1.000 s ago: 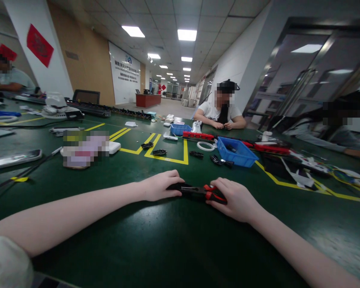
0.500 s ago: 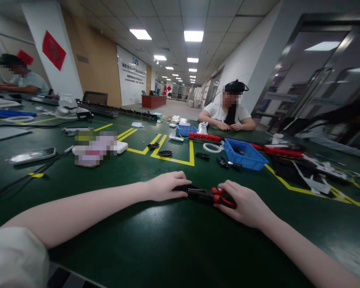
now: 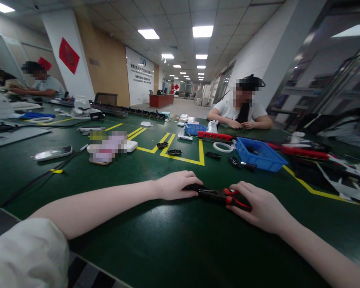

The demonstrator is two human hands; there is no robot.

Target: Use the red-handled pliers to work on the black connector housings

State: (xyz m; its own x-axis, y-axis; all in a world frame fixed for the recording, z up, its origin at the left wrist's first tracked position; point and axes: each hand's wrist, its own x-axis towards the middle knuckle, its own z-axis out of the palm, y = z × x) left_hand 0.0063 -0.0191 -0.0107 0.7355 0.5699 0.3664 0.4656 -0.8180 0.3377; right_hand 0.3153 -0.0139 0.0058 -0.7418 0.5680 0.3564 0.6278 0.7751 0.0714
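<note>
We see both of the person's hands low on the green counter, meeting in the near middle of the scene. The right hand is closed around the red-and-black handles of a pair of pliers, which lies flat on the counter with its nose pointing left. The left hand rests palm down just left of it. Its fingers are curled close together over a small black piece at the nose of the pliers, holding it against the counter. We cannot tell what the piece is, since the fingers hide most of it. The two hands are near each other but not touching, and the dark shank of the pliers shows between them.

Farther off, yellow tape lines mark the counter. Two small black clips lie inside them, and another black part lies just right of the line. To the far right stands a blue bin, with a black hand tool just left of it and a white ring beyond that. A red strip and a smaller blue bin lie farther back, in front of a person in a white shirt seated across the counter. On the left we see a phone and a black cable.
</note>
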